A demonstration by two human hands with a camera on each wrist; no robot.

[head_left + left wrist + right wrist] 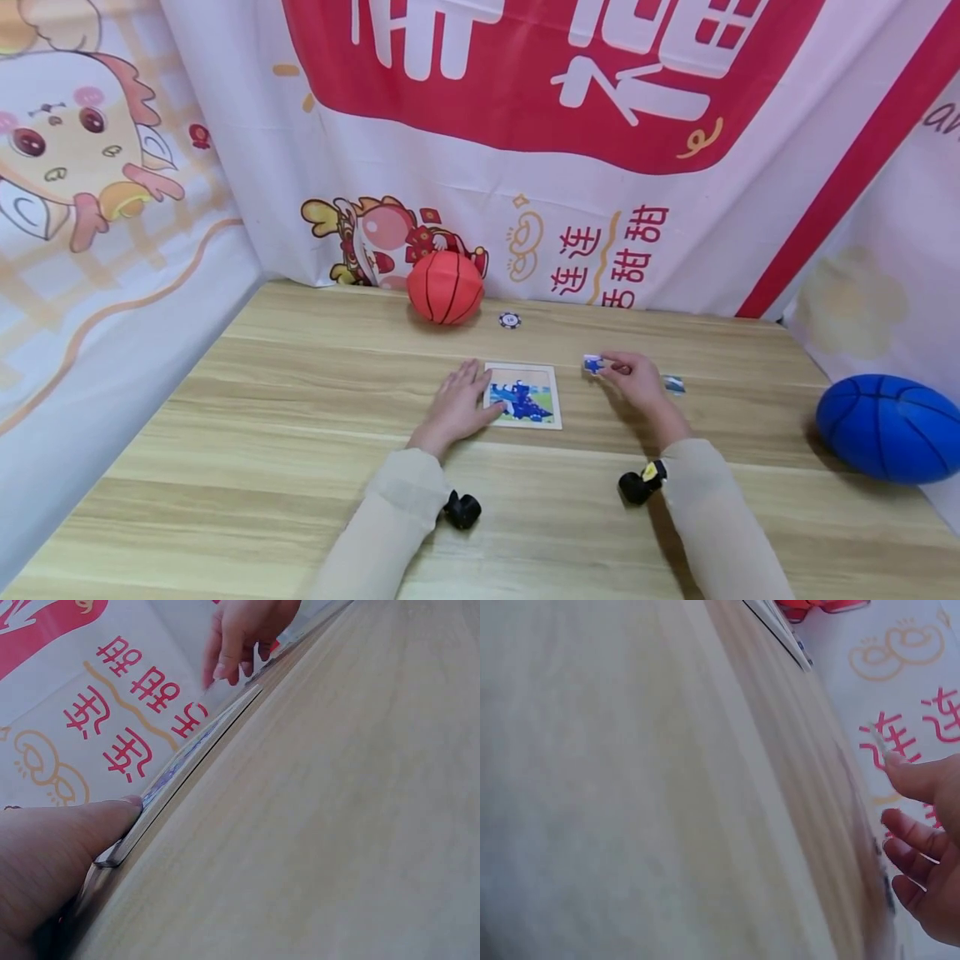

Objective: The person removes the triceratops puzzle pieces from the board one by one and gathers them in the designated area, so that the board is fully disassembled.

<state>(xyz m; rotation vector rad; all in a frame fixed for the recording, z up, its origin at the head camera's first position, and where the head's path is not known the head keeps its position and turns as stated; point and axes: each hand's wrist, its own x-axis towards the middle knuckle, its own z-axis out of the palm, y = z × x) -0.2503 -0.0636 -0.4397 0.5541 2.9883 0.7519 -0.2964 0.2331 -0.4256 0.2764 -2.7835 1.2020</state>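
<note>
A jigsaw puzzle in a pale square tray (pixel 557 400) lies mid-table, showing a blue dinosaur with a bare patch in its upper part. My left hand (pixel 459 406) rests at the tray's left side, fingers straight, thumb lying over its edge; the left wrist view shows this thumb (pixel 112 821) on the rim. To the right of the tray, my right hand (pixel 636 385) pinches a puzzle piece (pixel 592 364) with blue print, seen edge-on in the right wrist view. Another puzzle piece (pixel 674 384) lies on the table just right of that hand.
Toward the back of the wooden table (pixel 300 400) sit a red ball (pixel 446 287) with basketball lines and a round chip (pixel 510 321). A blue ball (pixel 888 428) stands at the right edge. Printed cloth (pixel 517 192) hangs behind the table.
</note>
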